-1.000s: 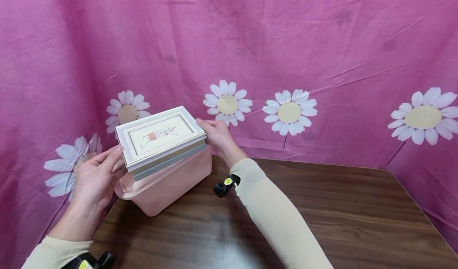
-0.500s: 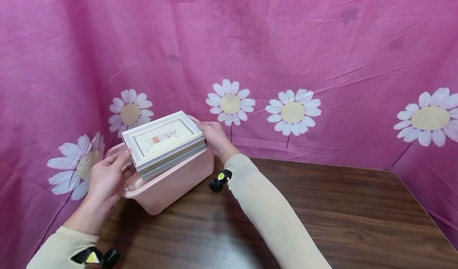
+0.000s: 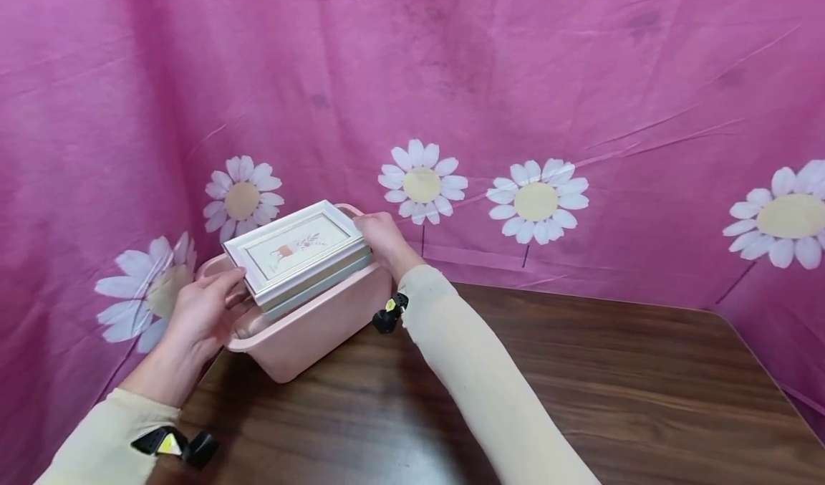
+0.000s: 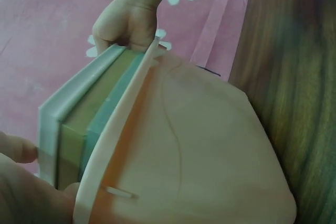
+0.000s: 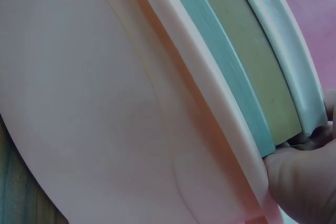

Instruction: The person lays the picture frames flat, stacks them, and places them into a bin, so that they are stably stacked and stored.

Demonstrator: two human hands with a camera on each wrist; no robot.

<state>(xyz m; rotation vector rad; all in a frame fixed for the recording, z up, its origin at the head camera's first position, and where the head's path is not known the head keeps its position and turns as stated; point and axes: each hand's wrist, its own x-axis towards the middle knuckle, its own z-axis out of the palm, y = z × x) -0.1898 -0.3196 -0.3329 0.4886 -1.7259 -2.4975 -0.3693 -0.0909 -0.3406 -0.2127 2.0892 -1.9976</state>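
A white picture frame (image 3: 293,250) with a small deer-and-leaves print lies face up on a tan layer (image 5: 247,61) and a blue-green layer (image 5: 219,61), as one stack. My left hand (image 3: 203,309) grips the near-left end, thumb at the white frame's corner. At the far-right end my right hand (image 3: 385,243) holds the stack, its fingers partly hidden behind it. Below is a pink plastic bin (image 3: 316,334). The stack sits tilted within the bin's mouth, its lowest layer dipping behind the rim, while the white frame stays above. The bin's inside is mostly hidden.
The bin stands at the left side of a dark wooden table (image 3: 580,385). A pink curtain (image 3: 515,77) printed with white daisies hangs close behind and to the left of it.
Both hands have lowered the stack from above the bin down into its mouth, with a slight shift right in view. Both keep their hold.
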